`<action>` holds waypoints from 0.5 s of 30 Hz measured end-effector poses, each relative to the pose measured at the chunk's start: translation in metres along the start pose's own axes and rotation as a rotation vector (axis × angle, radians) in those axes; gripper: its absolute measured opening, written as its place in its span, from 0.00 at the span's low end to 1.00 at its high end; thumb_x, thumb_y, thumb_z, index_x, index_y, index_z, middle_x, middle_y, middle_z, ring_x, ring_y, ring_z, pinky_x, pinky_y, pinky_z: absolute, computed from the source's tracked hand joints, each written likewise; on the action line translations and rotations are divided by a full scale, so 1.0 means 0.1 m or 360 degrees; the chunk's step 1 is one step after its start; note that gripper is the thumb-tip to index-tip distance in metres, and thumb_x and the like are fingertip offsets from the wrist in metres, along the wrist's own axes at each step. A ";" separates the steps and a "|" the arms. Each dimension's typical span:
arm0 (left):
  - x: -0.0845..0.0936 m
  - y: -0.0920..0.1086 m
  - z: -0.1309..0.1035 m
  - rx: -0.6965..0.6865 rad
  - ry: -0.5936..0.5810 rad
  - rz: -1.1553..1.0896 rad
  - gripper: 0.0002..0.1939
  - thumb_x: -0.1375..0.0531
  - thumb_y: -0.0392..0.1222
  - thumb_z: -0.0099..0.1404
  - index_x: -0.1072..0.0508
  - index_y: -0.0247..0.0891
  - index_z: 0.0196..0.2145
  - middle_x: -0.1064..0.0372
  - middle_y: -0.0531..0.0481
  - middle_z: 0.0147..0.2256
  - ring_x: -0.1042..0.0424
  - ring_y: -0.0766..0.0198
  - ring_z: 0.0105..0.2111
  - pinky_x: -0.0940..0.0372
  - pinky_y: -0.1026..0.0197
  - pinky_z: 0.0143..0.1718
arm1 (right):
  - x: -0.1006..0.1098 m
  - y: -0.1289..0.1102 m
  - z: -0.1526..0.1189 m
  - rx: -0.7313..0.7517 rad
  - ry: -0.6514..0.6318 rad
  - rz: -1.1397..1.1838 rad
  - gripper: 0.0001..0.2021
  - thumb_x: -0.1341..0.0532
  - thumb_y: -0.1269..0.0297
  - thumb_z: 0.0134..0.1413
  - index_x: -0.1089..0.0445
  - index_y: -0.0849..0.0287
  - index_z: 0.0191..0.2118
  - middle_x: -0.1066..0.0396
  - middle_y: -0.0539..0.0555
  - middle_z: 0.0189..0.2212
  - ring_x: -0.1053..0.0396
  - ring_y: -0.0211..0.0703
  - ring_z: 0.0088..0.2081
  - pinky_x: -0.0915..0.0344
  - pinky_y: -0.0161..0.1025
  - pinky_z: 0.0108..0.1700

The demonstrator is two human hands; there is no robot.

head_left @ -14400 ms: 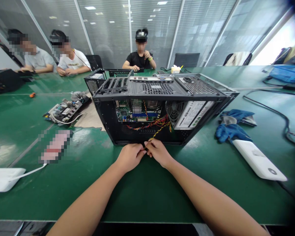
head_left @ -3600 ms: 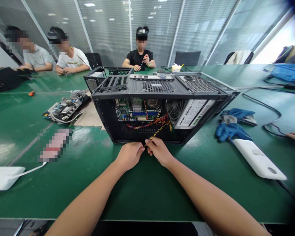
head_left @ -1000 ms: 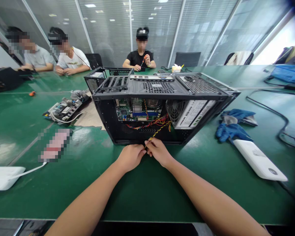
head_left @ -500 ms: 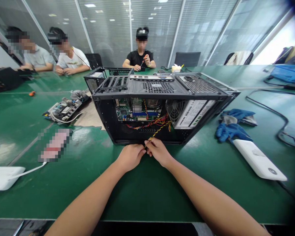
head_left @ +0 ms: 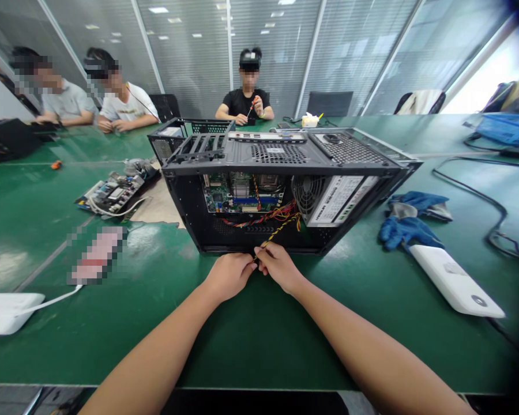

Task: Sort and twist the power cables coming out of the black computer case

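A black computer case (head_left: 281, 170) lies on its side on the green table, its open side facing me. Inside it are a green motherboard (head_left: 218, 199), a power supply (head_left: 339, 202) with a fan, and bundled coloured wires (head_left: 263, 218). A yellow and black twisted cable (head_left: 281, 229) runs from the power supply out over the case's front edge. My left hand (head_left: 230, 276) and my right hand (head_left: 279, 266) meet just in front of that edge, fingers closed on the cable. The cable's end is hidden between the fingertips.
Circuit boards (head_left: 116, 190) lie on cardboard at the left, near a blurred pink item (head_left: 98, 253) and a white power bank (head_left: 11, 313). At the right are blue gloves (head_left: 409, 227), another white power bank (head_left: 456, 279) and a black cable (head_left: 493, 202). Three people sit across the table.
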State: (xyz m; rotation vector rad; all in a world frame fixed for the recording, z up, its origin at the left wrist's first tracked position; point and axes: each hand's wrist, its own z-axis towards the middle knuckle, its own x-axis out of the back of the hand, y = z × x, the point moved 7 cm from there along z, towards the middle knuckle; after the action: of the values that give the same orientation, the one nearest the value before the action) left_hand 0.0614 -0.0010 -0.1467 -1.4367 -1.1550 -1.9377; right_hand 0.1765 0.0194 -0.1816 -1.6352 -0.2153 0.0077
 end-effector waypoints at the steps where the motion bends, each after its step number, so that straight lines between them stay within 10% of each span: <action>1: 0.00 0.00 0.00 -0.0003 0.0004 -0.0008 0.11 0.49 0.41 0.70 0.30 0.38 0.32 0.29 0.49 0.31 0.29 0.62 0.32 0.37 0.62 0.34 | 0.00 0.00 0.00 0.0006 0.0000 -0.0001 0.12 0.44 0.55 0.56 0.39 0.57 0.28 0.38 0.44 0.15 0.40 0.33 0.17 0.42 0.33 0.21; 15: 0.01 0.00 0.00 -0.0007 0.0035 -0.0049 0.10 0.47 0.41 0.68 0.30 0.38 0.31 0.29 0.49 0.31 0.30 0.63 0.31 0.37 0.62 0.33 | 0.00 0.01 0.01 0.0035 0.0000 -0.0009 0.12 0.44 0.55 0.56 0.39 0.57 0.28 0.38 0.44 0.15 0.40 0.34 0.17 0.42 0.33 0.21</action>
State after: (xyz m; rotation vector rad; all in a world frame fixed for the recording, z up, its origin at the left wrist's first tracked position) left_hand 0.0611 -0.0012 -0.1456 -1.4041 -1.1700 -1.9731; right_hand 0.1763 0.0206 -0.1831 -1.6127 -0.2191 0.0057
